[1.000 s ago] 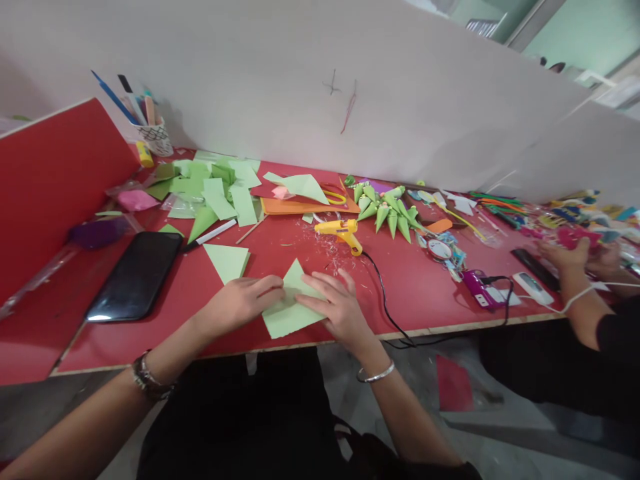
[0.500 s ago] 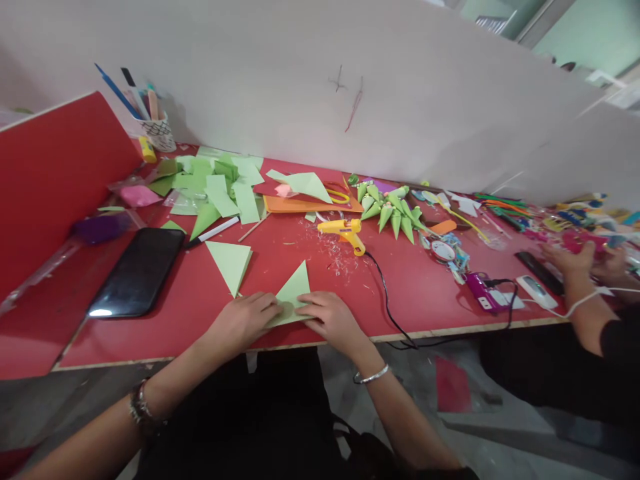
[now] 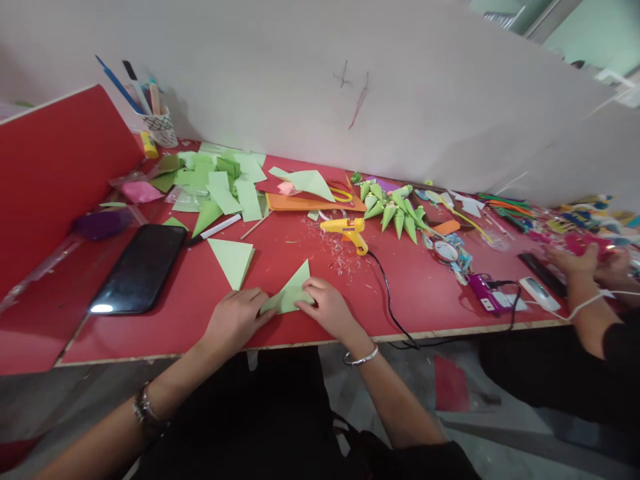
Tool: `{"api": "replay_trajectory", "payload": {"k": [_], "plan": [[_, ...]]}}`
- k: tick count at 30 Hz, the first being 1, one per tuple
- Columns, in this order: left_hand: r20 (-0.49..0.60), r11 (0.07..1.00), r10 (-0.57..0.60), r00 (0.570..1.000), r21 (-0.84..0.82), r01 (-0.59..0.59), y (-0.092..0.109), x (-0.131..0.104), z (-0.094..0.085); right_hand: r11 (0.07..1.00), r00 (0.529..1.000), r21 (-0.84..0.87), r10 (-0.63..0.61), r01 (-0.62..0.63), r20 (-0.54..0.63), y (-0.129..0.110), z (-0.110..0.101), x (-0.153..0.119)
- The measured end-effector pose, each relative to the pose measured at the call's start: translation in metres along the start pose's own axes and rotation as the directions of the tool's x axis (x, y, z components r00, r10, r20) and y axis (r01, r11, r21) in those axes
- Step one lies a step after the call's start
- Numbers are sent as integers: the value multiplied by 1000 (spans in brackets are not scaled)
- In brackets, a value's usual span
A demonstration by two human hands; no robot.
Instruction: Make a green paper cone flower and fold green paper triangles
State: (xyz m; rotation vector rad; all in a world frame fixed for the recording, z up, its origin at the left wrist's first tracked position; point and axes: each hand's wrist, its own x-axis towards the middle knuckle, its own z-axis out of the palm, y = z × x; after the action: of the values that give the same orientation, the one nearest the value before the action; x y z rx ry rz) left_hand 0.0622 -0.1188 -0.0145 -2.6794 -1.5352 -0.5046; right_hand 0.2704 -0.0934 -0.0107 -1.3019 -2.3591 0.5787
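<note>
A light green folded paper (image 3: pixel 290 293) lies near the front edge of the red table, one point toward the back. My left hand (image 3: pixel 239 316) pinches its left corner, the thumb stretched along the lower side. At its right side, my right hand (image 3: pixel 327 305) has bent fingers and thumb closed on the edge. Part of the paper is hidden under the fingers. Just behind my left hand rests another folded green paper triangle (image 3: pixel 234 260). A yellow glue gun (image 3: pixel 346 230) lies on its side behind my right hand, among pale scraps.
A black phone (image 3: pixel 140 270) lies at left, below a heap of green paper pieces (image 3: pixel 200 177). Green paper cones (image 3: pixel 397 210) cluster at the back. The glue gun's black cord (image 3: pixel 387 290) hangs over the front edge. At right, a co-worker's hands (image 3: pixel 575 263) hold something pink.
My right hand has gone from flat fingers on the paper to a pinch at its right edge. My left hand has shifted slightly left, its thumb now on the left corner.
</note>
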Motion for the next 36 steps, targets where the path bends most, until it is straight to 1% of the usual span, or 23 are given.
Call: {"api": "replay_trajectory", "payload": {"k": [3, 5, 7, 8, 9, 11, 12, 13, 14, 17, 21, 25, 27, 30, 32, 36], "plan": [[47, 1000, -23, 999, -17, 24, -4, -3, 1, 1000, 999, -20, 22, -22, -23, -3, 1, -4], [51, 1000, -17, 999, -16, 17, -7, -4, -1, 998, 999, -50, 29, -31, -40, -4, 2, -6], [49, 998, 54, 997, 12, -55, -9, -3, -6, 996, 998, -85, 26, -30, -52, -5, 4, -7], [66, 992, 121, 990, 28, -123, -10, -2, -9, 994, 998, -102, 22, -28, -56, -5, 5, -7], [101, 978, 203, 974, 34, -207, -10, 0, -12, 993, 998, -118, 19, -26, -57, -5, 6, -7], [188, 932, 354, 916, 3, -361, -10, 2, -16, 988, 998, -153, 16, -25, -55, -5, 8, -7], [219, 912, 404, 888, -19, -410, -10, 3, -18, 985, 998, -169, 15, -24, -53, -5, 9, -6], [237, 898, 434, 869, -35, -438, -10, 4, -19, 983, 999, -180, 14, -23, -52, -5, 9, -6], [243, 892, 446, 861, -41, -450, -10, 4, -19, 982, 999, -187, 14, -23, -52, -6, 9, -6], [225, 885, 461, 859, -39, -464, -12, 3, -20, 980, 998, -195, 22, -32, -54, -7, 9, -6], [222, 876, 479, 849, -64, -478, -25, -3, -23, 976, 998, -212, 38, -47, -45, -9, 8, -6], [204, 868, 495, 844, -138, -476, -40, -9, -30, 974, 998, -219, 60, -66, -34, -12, 7, -7], [189, 867, 494, 849, -186, -463, -44, -10, -33, 969, 995, -228, 80, -91, -55, -16, 7, -8], [179, 868, 481, 858, -235, -437, -45, -10, -34, 961, 990, -255, 73, -102, -121, -24, 7, -9], [188, 878, 460, 868, -242, -413, -44, -10, -34, 962, 988, -254, 61, -96, -142, -31, 10, -8], [215, 890, 440, 872, -234, -392, -42, -10, -34, 963, 980, -221, 118, -152, -160, -44, 19, -4]]}}
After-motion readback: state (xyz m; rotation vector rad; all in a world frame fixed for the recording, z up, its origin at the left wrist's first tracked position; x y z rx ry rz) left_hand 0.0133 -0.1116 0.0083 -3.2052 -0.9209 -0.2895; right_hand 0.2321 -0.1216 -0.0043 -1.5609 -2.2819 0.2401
